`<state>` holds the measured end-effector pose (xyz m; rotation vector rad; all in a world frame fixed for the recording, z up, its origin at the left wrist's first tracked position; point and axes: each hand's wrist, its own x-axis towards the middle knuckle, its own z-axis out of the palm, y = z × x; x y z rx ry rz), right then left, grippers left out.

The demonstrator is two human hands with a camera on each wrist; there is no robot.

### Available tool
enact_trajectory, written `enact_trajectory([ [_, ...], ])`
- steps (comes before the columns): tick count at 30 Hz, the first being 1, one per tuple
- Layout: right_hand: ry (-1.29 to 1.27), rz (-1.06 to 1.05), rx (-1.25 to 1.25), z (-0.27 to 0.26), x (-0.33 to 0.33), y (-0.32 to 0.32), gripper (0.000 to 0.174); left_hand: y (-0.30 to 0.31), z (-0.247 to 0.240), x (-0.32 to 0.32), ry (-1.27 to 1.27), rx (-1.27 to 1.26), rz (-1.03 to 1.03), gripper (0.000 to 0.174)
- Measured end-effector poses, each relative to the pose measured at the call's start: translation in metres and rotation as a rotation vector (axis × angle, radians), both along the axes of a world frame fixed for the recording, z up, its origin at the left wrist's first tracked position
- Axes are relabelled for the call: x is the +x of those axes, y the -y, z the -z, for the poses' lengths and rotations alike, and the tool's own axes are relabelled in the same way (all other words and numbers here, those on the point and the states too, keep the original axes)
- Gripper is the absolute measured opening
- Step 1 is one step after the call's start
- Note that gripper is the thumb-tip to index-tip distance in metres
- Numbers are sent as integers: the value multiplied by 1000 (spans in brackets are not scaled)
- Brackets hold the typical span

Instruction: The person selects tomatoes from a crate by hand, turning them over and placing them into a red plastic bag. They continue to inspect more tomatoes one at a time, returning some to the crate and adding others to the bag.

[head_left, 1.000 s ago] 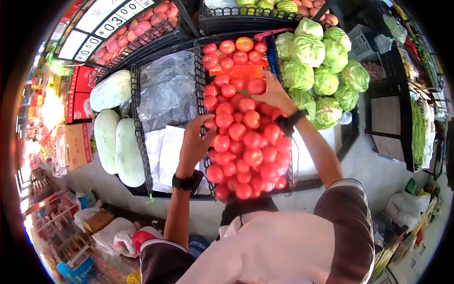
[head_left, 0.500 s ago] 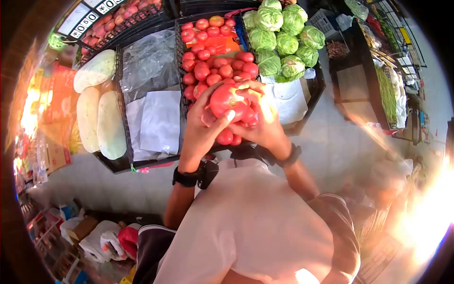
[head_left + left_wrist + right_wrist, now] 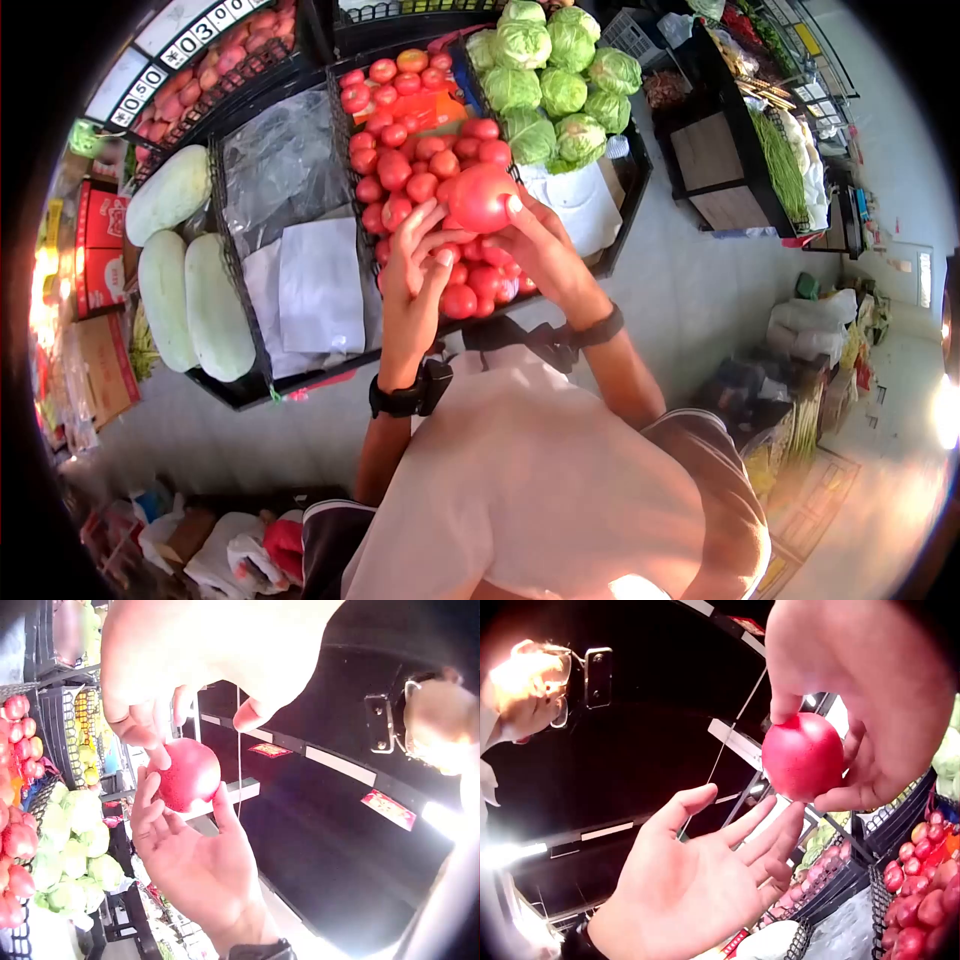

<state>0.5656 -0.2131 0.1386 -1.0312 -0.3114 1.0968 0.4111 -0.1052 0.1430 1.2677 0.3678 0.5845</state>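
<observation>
A large red tomato [image 3: 483, 198] is pinched between the thumb and fingers of my right hand [image 3: 548, 250], raised over a heap of tomatoes [image 3: 423, 187]. My left hand [image 3: 412, 280] is at its left side, palm turned up, with fingers loosely extended. In the right wrist view the left fingertips come right up to the underside of the held tomato [image 3: 804, 757], and the left thumb stands away from it. The left wrist view shows the right fingers curled around the tomato [image 3: 189, 776]. Part of the heap lies hidden behind both hands.
Cabbages [image 3: 560, 90] are stacked right of the tomatoes. Plastic bags [image 3: 285, 165] and white paper [image 3: 322, 285] lie in the left section, with winter melons [image 3: 168, 300] beyond. Black mesh dividers [image 3: 240, 290] separate the sections. A dark stand [image 3: 735, 165] holds vegetables at the right.
Earlier the hands were spread at the heap; then both cupped a tomato close to the body. Now the left fingers have loosened from it, and the right hand holds it over the heap.
</observation>
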Motion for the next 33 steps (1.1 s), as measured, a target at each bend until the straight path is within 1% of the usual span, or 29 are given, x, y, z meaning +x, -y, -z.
enact_trajectory([
  [1,-39,-22,-2,2,9,-9,60,-4,6,6,-21,0,-7,57],
  [2,37,-48,4,1,21,-20,60,-8,20,15,-7,37,-27,59],
  [3,84,-63,-91,15,41,-30,62,-14,23,23,-40,41,-41,62],
  [5,590,-86,-273,31,85,-64,57,-30,37,39,-202,194,-69,65],
  [6,736,-70,-242,62,113,-86,59,-41,47,47,-225,261,-106,65],
  [7,1046,-93,-371,65,135,-109,65,-53,57,56,-296,300,-109,63],
  [8,1255,-43,-331,90,163,-132,71,-67,68,67,-365,340,-111,62],
  [9,1461,10,-286,127,193,-155,77,-81,78,81,-435,378,-114,61],
  [10,1514,2,-339,161,222,-178,80,-96,87,94,-479,364,-112,59],
  [11,1456,-112,-453,172,244,-199,76,-112,95,106,-508,416,-93,59],
  [13,1561,-175,-622,216,280,-238,70,-137,108,132,-575,440,-82,60],
  [15,1856,-269,-602,255,312,-272,62,-164,132,155,-619,565,-52,58],
  [16,1918,-289,-630,267,319,-286,47,-177,144,166,-640,625,-37,57],
  [18,2091,-172,-654,312,337,-320,35,-200,179,186,-624,585,-24,56],
  [19,2178,-112,-664,321,341,-334,30,-213,192,199,-614,563,-21,55],
  [20,2287,-47,-632,342,352,-349,11,-233,218,222,-649,615,-31,56],
  [21,2338,-122,-669,340,355,-351,7,-245,230,239,-642,659,-31,54],
  [23,2223,-206,-738,340,358,-351,8,-262,251,259,-641,753,-9,52],
  [26,2366,-114,-707,366,372,-365,12,-277,279,288,-726,810,31,44],
  [28,2309,-178,-738,364,375,-367,10,-282,301,293,-747,875,64,41],
  [29,2277,-224,-754,362,373,-364,11,-277,311,290,-760,897,86,39],
  [30,2320,-190,-751,360,369,-363,12,-275,311,287,-732,899,120,34],
  [31,2368,-146,-750,364,370,-361,12,-270,311,282,-721,918,109,31],
  [32,2420,-125,-628,364,374,-358,11,-266,307,274,-738,891,120,30],
  [33,2381,-143,-731,378,377,-362,17,-261,297,267,-757,863,123,30],
])
